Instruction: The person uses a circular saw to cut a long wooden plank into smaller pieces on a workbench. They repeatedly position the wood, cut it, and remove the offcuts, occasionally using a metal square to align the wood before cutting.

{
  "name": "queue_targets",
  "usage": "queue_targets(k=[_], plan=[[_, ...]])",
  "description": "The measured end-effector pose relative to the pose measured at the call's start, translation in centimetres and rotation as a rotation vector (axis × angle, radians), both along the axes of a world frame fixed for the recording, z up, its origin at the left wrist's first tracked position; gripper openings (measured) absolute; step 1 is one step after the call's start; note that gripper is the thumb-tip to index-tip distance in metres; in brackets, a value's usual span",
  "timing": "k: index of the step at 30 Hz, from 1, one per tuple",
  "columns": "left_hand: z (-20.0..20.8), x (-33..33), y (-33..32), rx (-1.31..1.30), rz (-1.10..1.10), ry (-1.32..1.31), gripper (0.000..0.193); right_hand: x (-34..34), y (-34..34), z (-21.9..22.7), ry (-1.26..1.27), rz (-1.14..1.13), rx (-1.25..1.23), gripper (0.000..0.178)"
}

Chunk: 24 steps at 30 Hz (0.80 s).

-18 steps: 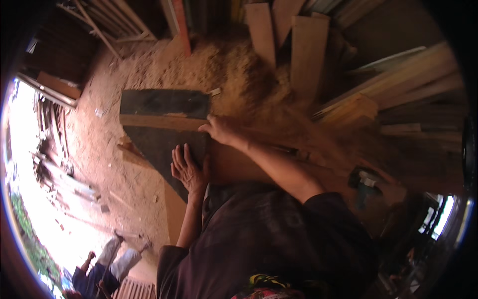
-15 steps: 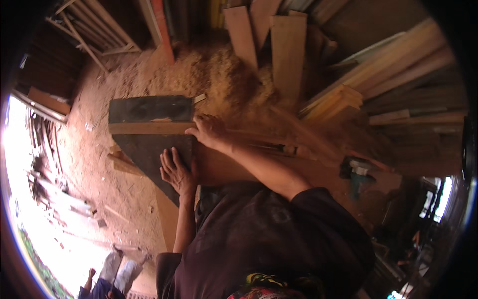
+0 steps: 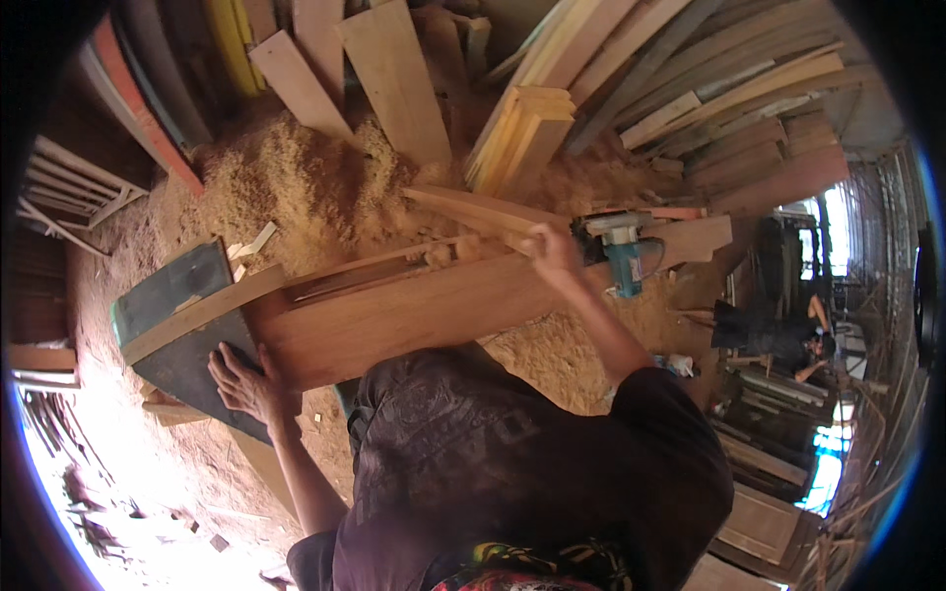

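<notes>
My left hand (image 3: 246, 387) lies flat, fingers spread, on a dark-faced panel (image 3: 187, 366) with a slanted edge. Across that panel runs a narrow wooden batten (image 3: 202, 313). A wide reddish-brown plank (image 3: 414, 320) stretches from the panel toward the right. Over the plank's far edge, my right hand (image 3: 555, 258) is closed round the near end of a wooden strip (image 3: 473, 209); its fingers are slightly blurred. Just right of this hand a teal power tool (image 3: 623, 258) rests on the plank.
Sawdust (image 3: 296, 177) is heaped beyond the plank. Upright boards (image 3: 394, 74) and a stack of yellowish timber (image 3: 527, 123) stand at the back. Small offcuts (image 3: 258, 239) lie by the panel. Another person (image 3: 774, 335) is at the far right.
My right hand has left the batten and moved right along the plank to the wooden strip. My left hand stays on the dark panel. The view has turned toward the right.
</notes>
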<state>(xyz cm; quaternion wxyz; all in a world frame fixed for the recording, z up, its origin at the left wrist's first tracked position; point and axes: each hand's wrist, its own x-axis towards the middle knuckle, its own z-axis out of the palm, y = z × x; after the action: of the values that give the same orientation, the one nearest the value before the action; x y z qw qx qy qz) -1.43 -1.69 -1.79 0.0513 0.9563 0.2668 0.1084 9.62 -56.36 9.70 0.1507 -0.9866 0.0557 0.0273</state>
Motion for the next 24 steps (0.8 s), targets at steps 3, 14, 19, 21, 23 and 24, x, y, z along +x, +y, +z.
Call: queue_targets(k=[3, 14, 19, 21, 23, 24], plan=[[-1.3, -0.2, 0.9, 0.028, -0.013, 0.010, 0.080, -1.5, -11.8, 3.8, 0.140, -0.110, -0.338, 0.041], [-3.9, -0.4, 4.3, 0.080, -0.002, 0.072, 0.084, -2.2, -33.2, 8.1, 0.425, 0.200, -0.200, 0.057], [-6.5, -0.6, 6.6, 0.117, -0.032, 0.018, 0.083, 0.5, -35.0, 8.1, 0.637, 0.328, -0.173, 0.050], [-7.6, -0.8, 7.2, 0.116, -0.041, -0.006, 0.083, 0.3, -35.8, 7.8, 0.694, 0.253, -0.168, 0.051], [-7.4, -1.7, 8.4, 0.136, -0.069, -0.038, 0.084, 1.4, -32.6, 8.8, 0.779, 0.203, -0.188, 0.049], [-7.4, -1.4, 7.6, 0.118, -0.044, -0.020, 0.084, 0.9, -32.1, 9.8, 0.823, 0.112, -0.247, 0.047]])
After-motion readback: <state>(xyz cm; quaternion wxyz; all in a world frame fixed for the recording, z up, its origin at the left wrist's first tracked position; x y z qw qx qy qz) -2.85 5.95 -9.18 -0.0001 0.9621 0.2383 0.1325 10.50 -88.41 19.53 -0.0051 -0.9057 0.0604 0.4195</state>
